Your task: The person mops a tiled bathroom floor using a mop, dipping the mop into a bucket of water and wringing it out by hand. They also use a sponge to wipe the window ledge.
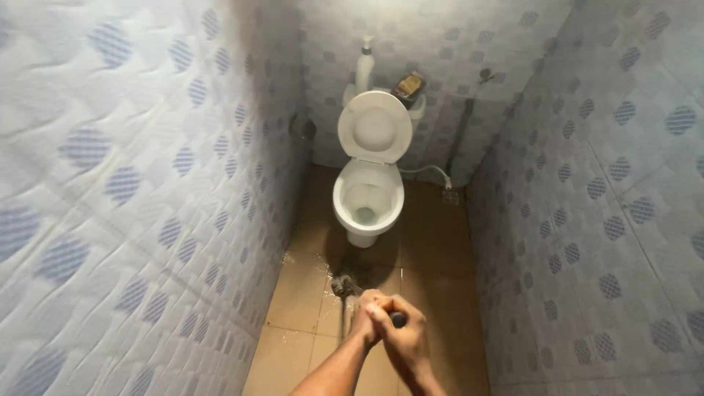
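Brown floor tiles [301, 293] are wetted below the toilet [369, 198]. A long-handled brush [343, 286] is clasped by both hands, left hand [367, 317] nearer its head, right hand [400, 334] behind; its axis runs forward-left.

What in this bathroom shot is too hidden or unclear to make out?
Head view:
- Brush handle: mostly covered by the two hands clasped around it.
- Brush head: small and blurred on the wet floor.
- Packet behind the toilet: too small to identify.
- Forearms: cut off by the bottom edge.
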